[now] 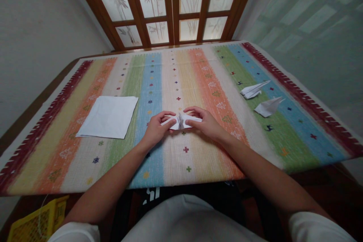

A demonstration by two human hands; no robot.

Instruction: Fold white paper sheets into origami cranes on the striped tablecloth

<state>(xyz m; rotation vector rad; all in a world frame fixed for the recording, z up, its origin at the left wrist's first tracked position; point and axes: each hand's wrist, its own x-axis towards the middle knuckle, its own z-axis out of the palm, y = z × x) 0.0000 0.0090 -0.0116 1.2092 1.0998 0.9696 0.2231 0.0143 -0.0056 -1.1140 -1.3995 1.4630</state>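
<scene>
Down past my left forearm, below the table's edge, sits a yellow plastic crate (pixel 38 219); I can't tell what's inside it. Both hands grip the folded white paper (pixel 181 121), which lies on the cloth between them. My left hand (pixel 155 128) pinches its left end, and my right hand (pixel 207 123) curves over its right end. Left of my left hand lies a flat square sheet (pixel 107 117). Off to my right are two paper planes (pixel 253 90) (pixel 269 106), apart from each other. The striped cloth (pixel 185 162) leaves open room ahead of my hands and between them and its near edge.
</scene>
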